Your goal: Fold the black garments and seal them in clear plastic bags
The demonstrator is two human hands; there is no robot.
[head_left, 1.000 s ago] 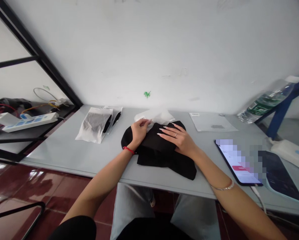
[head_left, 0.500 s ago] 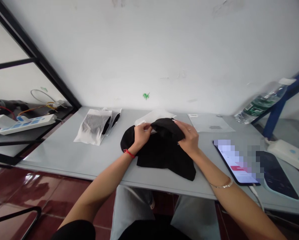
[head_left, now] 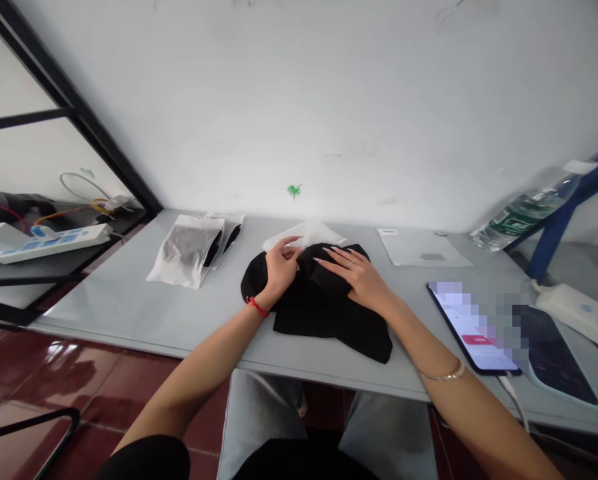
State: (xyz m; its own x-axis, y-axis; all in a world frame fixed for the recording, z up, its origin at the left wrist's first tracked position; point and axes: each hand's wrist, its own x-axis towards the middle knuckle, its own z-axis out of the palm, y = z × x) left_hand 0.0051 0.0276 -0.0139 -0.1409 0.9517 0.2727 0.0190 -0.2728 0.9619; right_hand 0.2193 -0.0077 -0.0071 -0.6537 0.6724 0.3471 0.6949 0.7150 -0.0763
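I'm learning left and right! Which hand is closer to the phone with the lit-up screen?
The right hand. It lies on the black cloth, left of the lit phone; the left hand is at the cloth too, farther left.

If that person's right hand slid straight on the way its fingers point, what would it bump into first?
Sliding over the crumpled black fabric it touches, the right hand would probably meet the left hand first, though depth is unclear from one view.

head | from wearer's head | forward, down | near, above table [head_left: 113, 293] and hands [head_left: 280, 272]
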